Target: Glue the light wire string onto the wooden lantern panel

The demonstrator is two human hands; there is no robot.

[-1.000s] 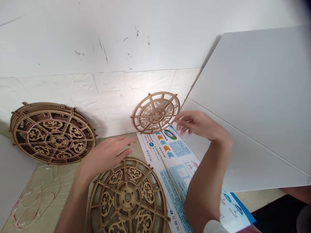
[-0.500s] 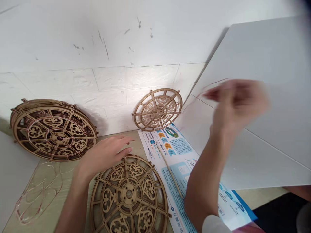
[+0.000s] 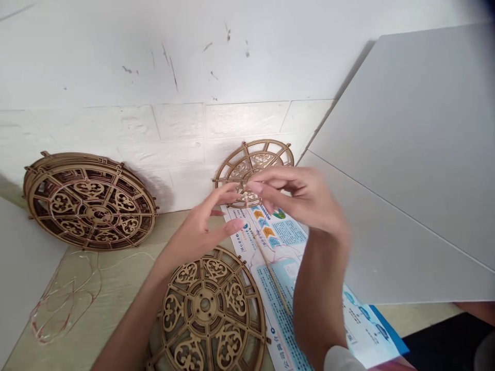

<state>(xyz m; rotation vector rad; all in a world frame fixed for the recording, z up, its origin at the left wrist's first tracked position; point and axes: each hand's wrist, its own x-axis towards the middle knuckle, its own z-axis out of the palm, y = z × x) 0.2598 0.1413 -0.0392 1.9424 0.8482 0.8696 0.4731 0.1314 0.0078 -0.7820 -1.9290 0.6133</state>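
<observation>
My right hand (image 3: pixel 301 198) is raised in front of the wall, thumb and fingertips pinched together on a thin pinkish thread. A faint loop of this thread (image 3: pixel 279 258) hangs below it over the printed sheet. Close beside it, my left hand (image 3: pixel 199 229) has its fingers and thumb apart, with nothing clearly held. Under the left hand lies a round, brown openwork wheel panel (image 3: pixel 212 296) with scroll cut-outs, partly covered by my forearm. Behind both hands, another wheel panel (image 3: pixel 261 158) leans against the wall, its lower part hidden by my fingers.
A stack of similar wheel panels (image 3: pixel 93 198) leans on the wall at left. Loose coils of thread (image 3: pixel 64 304) lie before it. A thin stick (image 3: pixel 274 275) rests on the printed sheet (image 3: pixel 371 342). Large grey boards (image 3: pixel 417 154) stand at right.
My right hand has come left and down from the grey boards, bringing the thread. My left hand has risen toward it from the lying wheel panel. The view has shifted slightly.
</observation>
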